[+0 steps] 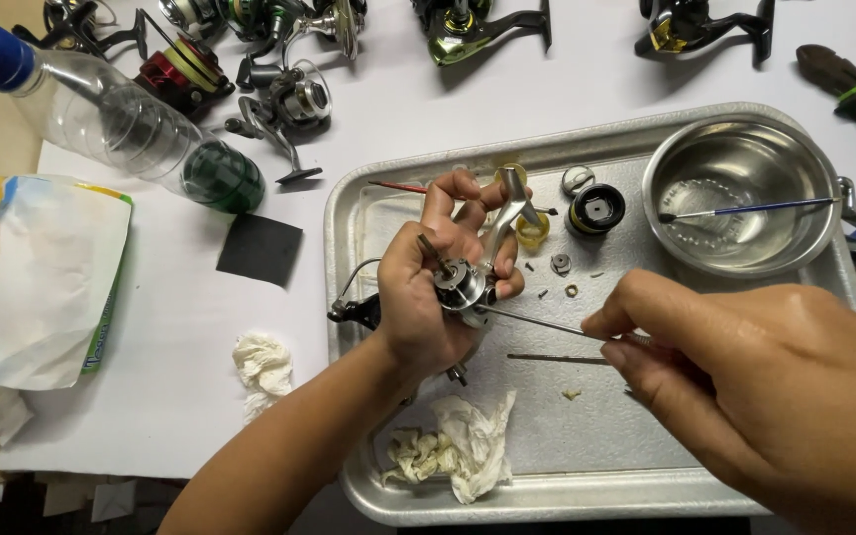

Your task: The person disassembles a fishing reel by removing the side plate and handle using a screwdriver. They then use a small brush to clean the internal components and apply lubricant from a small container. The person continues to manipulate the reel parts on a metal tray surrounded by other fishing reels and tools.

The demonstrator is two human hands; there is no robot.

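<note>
gripping a small, stiff, likely greasy metal reel body [463, 287] above the steel tray [587, 476], left hand [438, 287] wrapped round its frame, the surest hold, right hand [745, 367] pinching a thin rod [537, 322] into it, loose screws [557, 277] nearby.

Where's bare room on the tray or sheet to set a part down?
Free: tray floor between the crumpled tissue and right hand; white sheet between black square and tissue wad. Crowded: around the left hand, small parts, steel bowl.
</note>
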